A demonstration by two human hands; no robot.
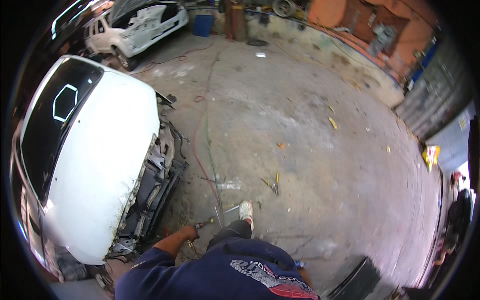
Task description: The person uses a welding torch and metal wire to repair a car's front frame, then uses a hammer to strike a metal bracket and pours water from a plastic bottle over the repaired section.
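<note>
My left hand (188,233) is closed round a slim hand tool (204,222) beside the front of a white car (100,165). The tool has a reddish and dark body and a yellowish end pointing right; its exact kind is too small to tell. A brass-coloured piece (191,245) shows just below the hand. The car's bumper is off, baring the dark front frame (152,200). Thin metal rods (230,209) lie on the floor between the tool and my white clog (246,211). My right hand is hidden behind my body.
Red and green hoses (207,150) trail over the concrete floor. Yellow-handled pliers (273,185) lie ahead. A dark panel (354,280) rests at the lower right. Another white vehicle (137,30) stands far left, an orange metal body (370,30) far right. Part of another person (447,245) shows at right.
</note>
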